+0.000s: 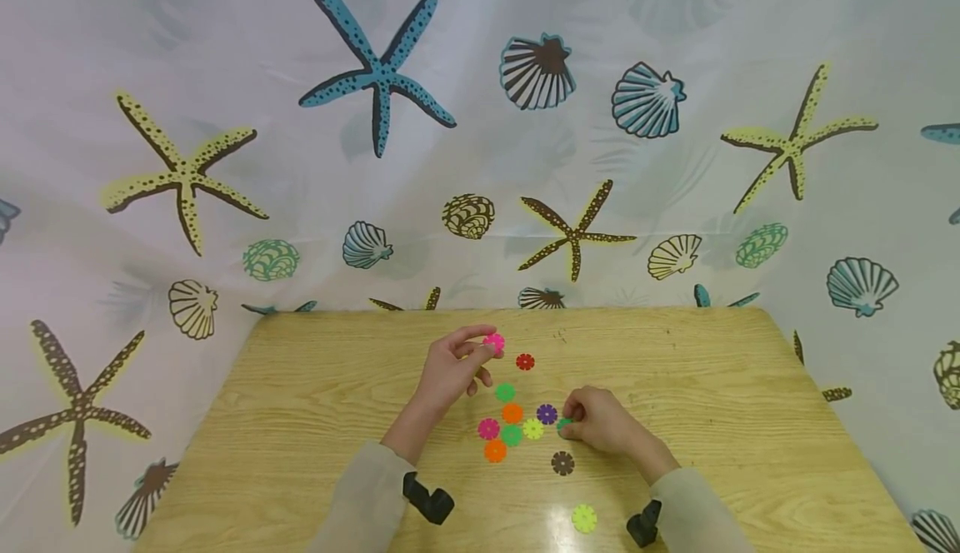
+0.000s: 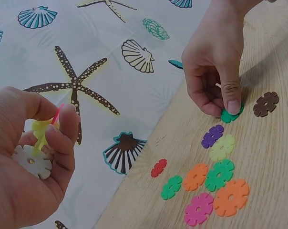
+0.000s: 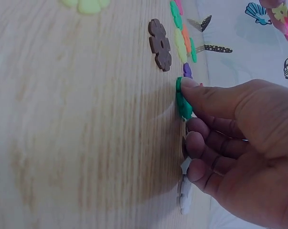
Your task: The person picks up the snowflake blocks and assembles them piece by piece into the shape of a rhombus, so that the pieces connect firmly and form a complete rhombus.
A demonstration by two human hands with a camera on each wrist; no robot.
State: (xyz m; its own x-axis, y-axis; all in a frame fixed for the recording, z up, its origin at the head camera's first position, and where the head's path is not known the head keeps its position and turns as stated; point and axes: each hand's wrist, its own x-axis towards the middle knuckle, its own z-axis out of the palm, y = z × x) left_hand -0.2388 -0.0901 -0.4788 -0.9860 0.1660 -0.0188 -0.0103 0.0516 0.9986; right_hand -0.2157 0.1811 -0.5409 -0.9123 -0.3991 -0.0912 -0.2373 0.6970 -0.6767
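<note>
Raised above the table's far part, my left hand (image 1: 450, 367) pinches a pink notched flower disc (image 1: 493, 342) between thumb and index finger. In the left wrist view, a yellow disc (image 2: 40, 132) and a white disc (image 2: 27, 162) also sit within that hand; whether they are joined to the pink one I cannot tell. My right hand (image 1: 606, 421) is down at the table, its thumb and fingers pinching a green flower disc (image 3: 183, 104). Under its lower fingers, the right wrist view shows a white piece (image 3: 185, 193), partly hidden.
Several loose discs lie between the hands, among them a red disc (image 1: 525, 361), a purple disc (image 1: 547, 414) and an orange disc (image 1: 495, 451). A brown disc (image 1: 562, 463) and a yellow-green disc (image 1: 584, 518) lie nearer me. A patterned curtain (image 1: 465, 161) surrounds the wooden table (image 1: 300, 420).
</note>
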